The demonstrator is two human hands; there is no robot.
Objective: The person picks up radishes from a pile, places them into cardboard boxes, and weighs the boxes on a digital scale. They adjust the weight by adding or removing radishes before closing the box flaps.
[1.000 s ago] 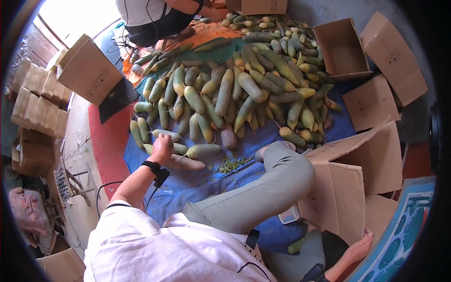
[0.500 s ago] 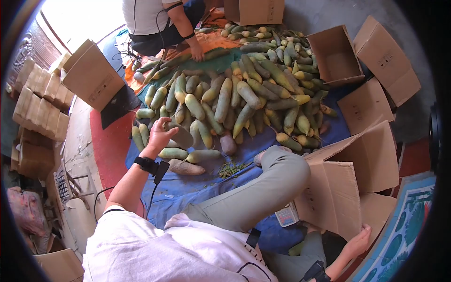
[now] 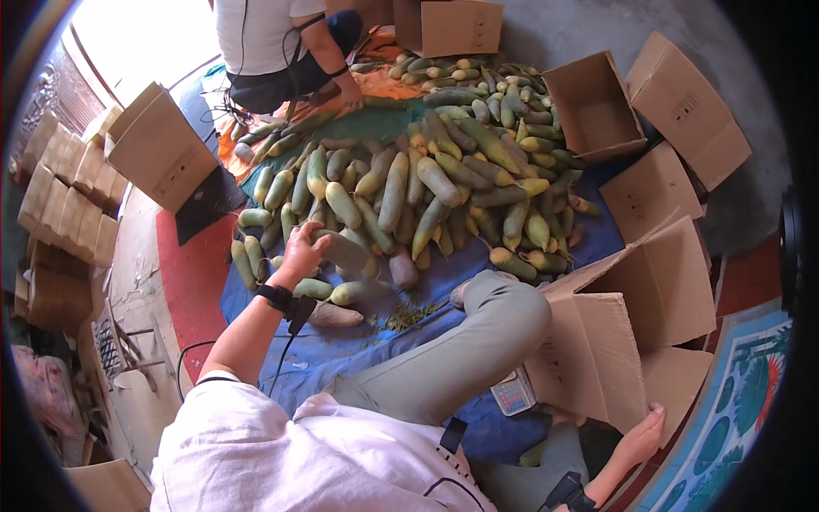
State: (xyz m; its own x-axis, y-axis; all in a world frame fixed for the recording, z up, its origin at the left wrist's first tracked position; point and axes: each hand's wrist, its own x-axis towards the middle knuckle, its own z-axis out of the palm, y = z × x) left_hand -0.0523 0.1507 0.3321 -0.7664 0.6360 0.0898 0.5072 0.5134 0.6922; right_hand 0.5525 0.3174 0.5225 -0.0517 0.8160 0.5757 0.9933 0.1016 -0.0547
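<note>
A heap of long green radishes [image 3: 397, 192] with pale yellowish ends lies spread before me. At the near left side of the heap, my left hand [image 3: 301, 253] is closed round the end of a green radish [image 3: 341, 253]. Right below it a few more radishes lie on the blue sheet, one of them a brownish radish [image 3: 334, 315]. At lower right, my right hand [image 3: 644, 433] grips the edge of a flap on an open cardboard box [image 3: 589, 350], which stands tilted beside my bent leg.
A small scale [image 3: 514, 392] sits between my leg and the box. Loose leaf scraps [image 3: 408, 316] lie on the blue sheet [image 3: 316, 363]. Another person [image 3: 273, 43] crouches across the heap, one hand at the radishes. More open boxes [image 3: 595, 102] stand right, left and behind; stacked cartons [image 3: 72, 183] line the left.
My left hand has moved a little to the right over the near radishes, with the green radish at its fingers. My right hand keeps its hold on the flap. The whole view has shifted slightly.
</note>
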